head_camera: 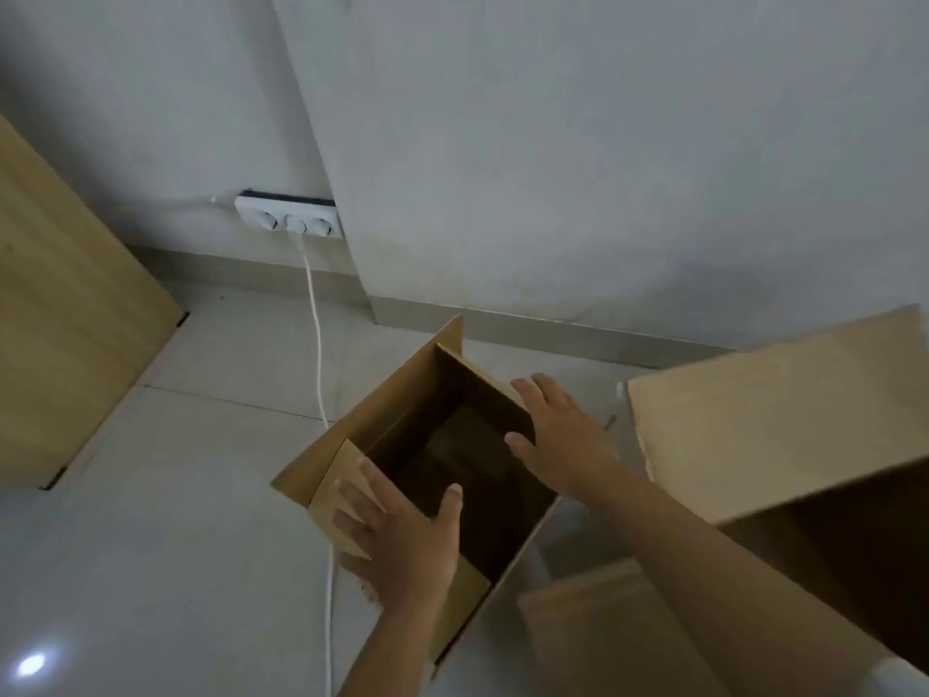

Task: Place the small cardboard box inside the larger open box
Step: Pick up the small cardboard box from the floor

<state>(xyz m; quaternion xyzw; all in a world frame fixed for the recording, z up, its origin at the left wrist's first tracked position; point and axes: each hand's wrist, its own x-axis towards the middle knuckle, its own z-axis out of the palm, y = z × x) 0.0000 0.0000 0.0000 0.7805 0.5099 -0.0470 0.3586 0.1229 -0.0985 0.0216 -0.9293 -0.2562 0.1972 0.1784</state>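
Observation:
An open brown cardboard box point(397, 410) stands on the pale floor in the middle, flaps up, its inside dark; a dim shape lies at its bottom that I cannot make out. My left hand point(402, 535) lies with fingers spread on its near-left flap, thumb over the opening. My right hand point(558, 440) hovers with fingers spread at the box's right rim, holding nothing. A bigger open cardboard box point(779, 420) stands just to the right, its wide flap raised and its dark inside partly hidden by my right forearm.
A white power strip point(289, 221) sits against the wall, and its white cable point(316, 344) runs along the floor past the middle box's left side. A wooden panel point(65, 314) leans at the left. Grey walls close the back.

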